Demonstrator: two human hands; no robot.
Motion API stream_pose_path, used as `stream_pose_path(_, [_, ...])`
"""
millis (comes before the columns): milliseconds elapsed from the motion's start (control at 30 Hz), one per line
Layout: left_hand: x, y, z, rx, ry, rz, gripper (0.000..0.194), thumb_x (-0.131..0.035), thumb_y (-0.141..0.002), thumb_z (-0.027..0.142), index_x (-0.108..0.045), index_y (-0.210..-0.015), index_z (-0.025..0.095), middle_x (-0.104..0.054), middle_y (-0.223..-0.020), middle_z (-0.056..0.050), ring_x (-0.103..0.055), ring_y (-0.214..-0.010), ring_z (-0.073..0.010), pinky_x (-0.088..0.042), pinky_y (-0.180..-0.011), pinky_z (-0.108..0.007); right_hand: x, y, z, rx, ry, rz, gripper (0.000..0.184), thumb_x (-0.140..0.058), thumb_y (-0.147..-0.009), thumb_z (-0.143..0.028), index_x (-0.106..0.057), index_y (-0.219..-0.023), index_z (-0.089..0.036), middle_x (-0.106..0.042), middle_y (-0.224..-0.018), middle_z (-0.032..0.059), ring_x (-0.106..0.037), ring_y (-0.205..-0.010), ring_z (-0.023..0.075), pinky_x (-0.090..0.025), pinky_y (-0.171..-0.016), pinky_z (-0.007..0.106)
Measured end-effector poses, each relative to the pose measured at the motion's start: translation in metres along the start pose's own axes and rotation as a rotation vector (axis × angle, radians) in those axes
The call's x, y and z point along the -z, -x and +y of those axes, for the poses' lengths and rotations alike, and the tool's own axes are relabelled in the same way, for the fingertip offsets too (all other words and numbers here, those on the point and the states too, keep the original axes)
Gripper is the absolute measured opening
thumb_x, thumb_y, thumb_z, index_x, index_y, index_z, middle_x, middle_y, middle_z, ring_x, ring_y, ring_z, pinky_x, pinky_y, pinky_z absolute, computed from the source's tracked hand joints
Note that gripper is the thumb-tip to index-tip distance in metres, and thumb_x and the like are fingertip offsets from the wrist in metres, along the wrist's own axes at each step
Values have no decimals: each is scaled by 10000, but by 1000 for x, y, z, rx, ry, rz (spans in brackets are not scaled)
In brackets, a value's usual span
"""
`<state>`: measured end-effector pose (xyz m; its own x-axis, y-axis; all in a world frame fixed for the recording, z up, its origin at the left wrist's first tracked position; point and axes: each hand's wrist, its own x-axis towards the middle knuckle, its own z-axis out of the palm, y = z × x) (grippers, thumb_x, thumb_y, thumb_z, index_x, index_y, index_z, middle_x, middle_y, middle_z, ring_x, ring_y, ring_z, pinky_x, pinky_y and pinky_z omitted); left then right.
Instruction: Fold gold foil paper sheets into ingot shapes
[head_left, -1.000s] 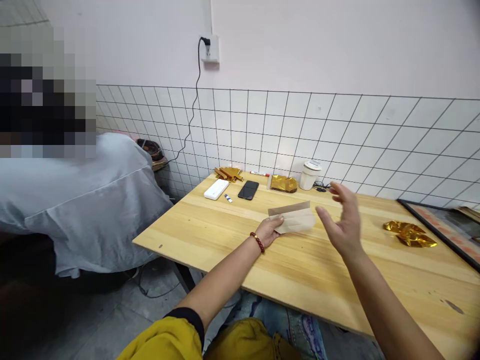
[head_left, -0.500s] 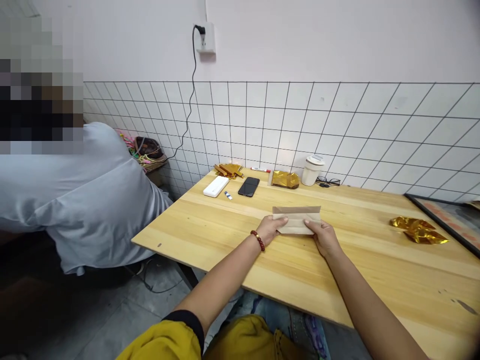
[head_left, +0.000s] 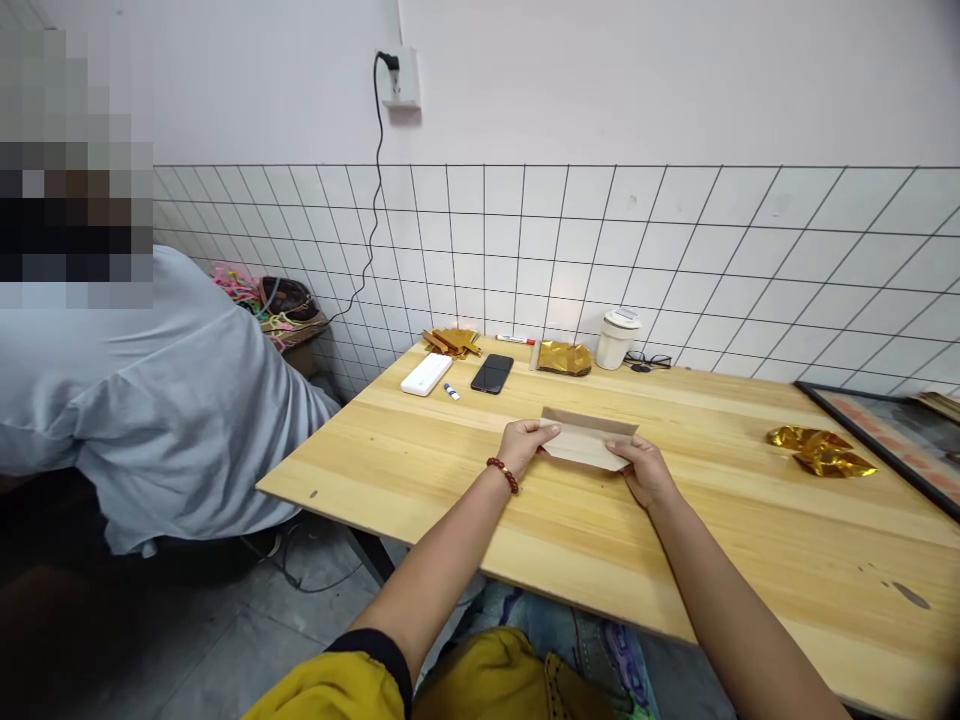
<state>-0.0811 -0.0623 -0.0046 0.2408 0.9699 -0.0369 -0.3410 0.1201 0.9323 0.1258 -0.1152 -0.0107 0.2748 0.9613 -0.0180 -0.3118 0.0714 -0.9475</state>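
Observation:
Between my two hands is a folded piece of brown paper [head_left: 583, 445], held a little above the wooden table [head_left: 420, 460]. My left hand [head_left: 523, 447], with a red bead bracelet at the wrist, pinches its left end, thumb on top. At the right end my right hand [head_left: 645, 470] grips the paper, thumb on top and fingers partly hidden beneath. A darker strip runs along the paper's far edge, and crease lines cross its lighter face.
Toward the back stand a white power bank [head_left: 426, 374], a phone [head_left: 492, 373], gold foil strips [head_left: 451, 343], a gold packet [head_left: 564, 358], a lidded cup [head_left: 618, 338] and glasses [head_left: 651, 360]. Crumpled gold foil [head_left: 821, 452] and a black frame [head_left: 877, 440] lie right. A person in grey [head_left: 165, 400] sits left.
The paper has tilted, its right end now lower, and it looks bent open along its length. Both hands keep their hold. My view has shifted slightly to the right.

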Motion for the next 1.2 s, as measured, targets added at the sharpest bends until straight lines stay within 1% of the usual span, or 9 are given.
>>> stream_pose_path(100, [2,-1,3,-47,33,87,305,-907,-507,344,-743,-662,138,-682,-628,-18,-523,-562,-102,-352,-530,-231,4,0,-1,-24,-8,-57,320,-912,-448,-262,-671,-647,-195,-610,-579,-32,-477,-471,83,-321,-335,176])
stream_pose_path(200, [1,-2,3,-62,101,111,335,-916,-498,340,-736,-698,140,-684,-656,-10,-554,-607,-105,-396,-578,-226,1,2,-2,-30,-21,-87,347,-923,-461,-254,-682,-705,-198,-627,-620,-38,-507,-504,75,-373,-374,162])
stream_pose_path(333, [-5,0,2,12,292,4,497,-931,-491,333,-731,-909,154,-736,-861,-43,-653,-769,-159,-508,-728,-284,-10,8,-3,14,-14,-57,397,-935,-477,-324,-678,-756,-204,-684,-680,-30,-568,-525,83,-475,-458,186])
stream_pose_path(467, [-12,5,0,69,335,-23,552,-943,-466,267,-722,-950,120,-750,-945,-95,-685,-869,-219,-541,-828,-363,-18,12,0,20,39,-93,440,-935,-491,-389,-683,-815,-229,-717,-712,-19,-617,-556,126,-517,-501,232])
stream_pose_path(633, [-15,8,-2,61,310,-35,519,-942,-456,231,-727,-911,100,-754,-931,-115,-693,-897,-240,-530,-900,-392,-18,13,4,17,59,-239,513,-894,-587,-416,-732,-1032,-219,-766,-955,49,-703,-860,220,-566,-732,302])
stream_pose_path(700, [-14,6,-3,70,307,-45,512,-937,-476,246,-725,-919,101,-756,-927,-117,-695,-901,-242,-530,-911,-391,-18,13,5,26,45,-262,502,-881,-613,-394,-742,-1061,-217,-765,-1001,49,-696,-894,215,-554,-784,301])
stream_pose_path(900, [-10,-1,-1,155,409,44,312,-816,-708,302,-703,-938,125,-756,-940,-102,-694,-876,-209,-563,-859,-359,-21,17,2,-27,110,-310,548,-850,-639,-378,-739,-1160,-249,-750,-923,15,-580,-607,121,-423,-446,208])
stream_pose_path(1033, [-10,-2,1,184,441,76,232,-730,-804,274,-693,-977,124,-752,-952,-95,-696,-866,-192,-569,-849,-344,-20,18,2,-6,117,-336,536,-835,-652,-344,-736,-1177,-300,-733,-1101,12,-566,-633,100,-455,-476,201])
stream_pose_path(1200, [-11,-4,2,206,434,115,181,-693,-826,242,-687,-963,123,-748,-910,-89,-702,-873,-197,-568,-860,-349,-17,15,4,-27,128,-366,316,-810,-649,-335,-814,-956,-260,-733,-1146,49,-565,-638,104,-481,-531,230])
